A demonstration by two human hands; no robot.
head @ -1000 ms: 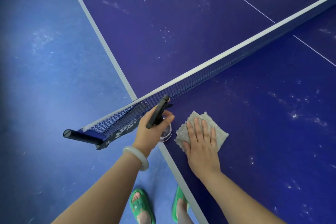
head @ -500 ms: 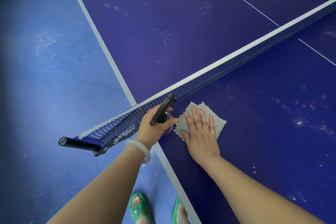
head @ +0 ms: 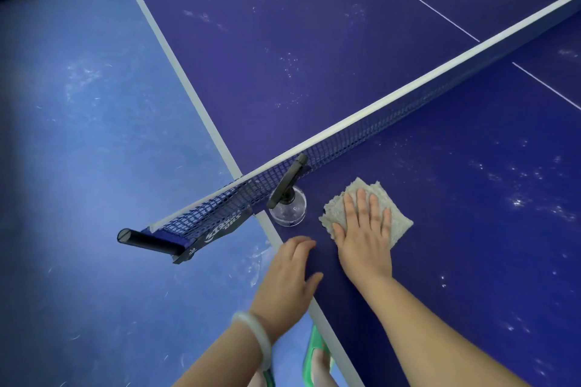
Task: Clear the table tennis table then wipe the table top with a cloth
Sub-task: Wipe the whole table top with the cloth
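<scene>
I log the following:
- Dark blue table tennis desk [head: 471, 229], white edge stripe, pale specks on top.
- Blue mesh net [head: 377, 122], white top band, stretched across the desk and held by a black clamp post [head: 151, 240].
- Clear round spray bottle with black trigger head [head: 287, 204], upright by the desk edge, just beside the net.
- Grey-beige folded terry cloth [head: 401, 223], flat on the desk.
- Right hand [head: 364, 239] pressed flat on the cloth, fingers [head: 361, 201] straight.
- Left hand [head: 286, 280] at the desk edge, holding nothing, apart from the bottle, pale bangle [head: 256, 333] on its wrist.
- Blue floor [head: 94, 166].
- Green sandal [head: 314, 355].

Blue table tennis table [head: 314, 47], spray bottle [head: 287, 209] standing by net [head: 377, 124], grey cloth [head: 400, 224] just beside
</scene>
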